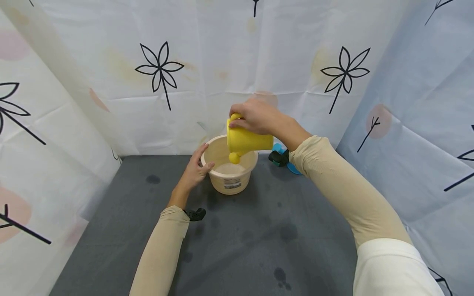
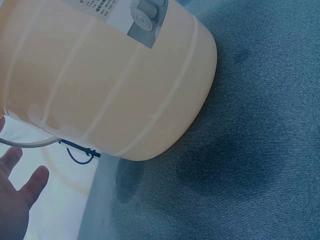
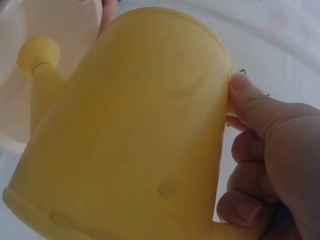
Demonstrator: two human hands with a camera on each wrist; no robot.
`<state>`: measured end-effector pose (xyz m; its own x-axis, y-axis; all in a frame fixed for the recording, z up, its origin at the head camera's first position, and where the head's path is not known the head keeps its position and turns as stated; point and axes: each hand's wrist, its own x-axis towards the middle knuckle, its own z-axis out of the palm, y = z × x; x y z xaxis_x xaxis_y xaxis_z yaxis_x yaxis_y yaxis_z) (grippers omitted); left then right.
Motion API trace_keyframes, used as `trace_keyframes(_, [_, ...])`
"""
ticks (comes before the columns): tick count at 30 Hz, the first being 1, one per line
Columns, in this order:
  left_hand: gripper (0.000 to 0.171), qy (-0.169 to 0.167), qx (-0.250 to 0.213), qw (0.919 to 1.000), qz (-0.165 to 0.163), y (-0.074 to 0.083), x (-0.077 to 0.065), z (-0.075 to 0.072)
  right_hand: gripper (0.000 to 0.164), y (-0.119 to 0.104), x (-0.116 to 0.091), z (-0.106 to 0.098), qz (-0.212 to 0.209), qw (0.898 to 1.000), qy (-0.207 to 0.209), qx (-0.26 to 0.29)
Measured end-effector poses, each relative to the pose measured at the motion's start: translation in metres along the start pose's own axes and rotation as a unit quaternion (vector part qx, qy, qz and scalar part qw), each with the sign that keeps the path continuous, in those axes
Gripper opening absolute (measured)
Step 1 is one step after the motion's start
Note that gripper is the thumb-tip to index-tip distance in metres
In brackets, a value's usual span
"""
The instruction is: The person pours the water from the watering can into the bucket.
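Observation:
A yellow watering can (image 1: 246, 140) lies tipped on its side over a cream plastic tub (image 1: 231, 183). Its round-tipped spout (image 3: 39, 56) points down into the tub. My right hand (image 1: 259, 117) grips the can by its handle, with the thumb (image 3: 250, 95) along the side near the top and the other fingers curled round. At the tub's left rim, my left hand (image 1: 196, 166) holds on, thumb over the edge and fingers outside. The tub stands upright on dark grey cloth, a printed label (image 1: 232, 183) on its front. No stream of water shows from the spout.
Partly hidden behind my right wrist is a blue plastic item (image 1: 294, 168) on the table. Dark wet spots (image 1: 280, 274) mark the grey cloth (image 1: 237, 250). White printed curtains (image 1: 222, 65) close off the back and both sides.

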<state>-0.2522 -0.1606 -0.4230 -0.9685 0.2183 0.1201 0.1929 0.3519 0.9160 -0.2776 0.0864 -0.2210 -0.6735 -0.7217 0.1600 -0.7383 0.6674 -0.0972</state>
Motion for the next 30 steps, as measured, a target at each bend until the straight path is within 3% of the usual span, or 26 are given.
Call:
trace_keyframes(14, [0.076, -0.004, 0.013, 0.9999, 0.004, -0.002, 0.0, 0.0, 0.03, 0.001, -0.004, 0.003, -0.001, 1.0, 0.003, 0.009])
trace_keyframes(20, [0.076, -0.01, 0.009, 0.9998, 0.013, -0.003, 0.001, -0.001, 0.032, 0.01, -0.014, 0.012, 0.041, 0.998, 0.009, 0.052])
trace_keyframes(30, [0.076, -0.013, 0.002, 0.9997, 0.019, -0.003, -0.001, -0.002, 0.024, 0.036, -0.04, 0.039, 0.056, 0.987, 0.103, 0.11])
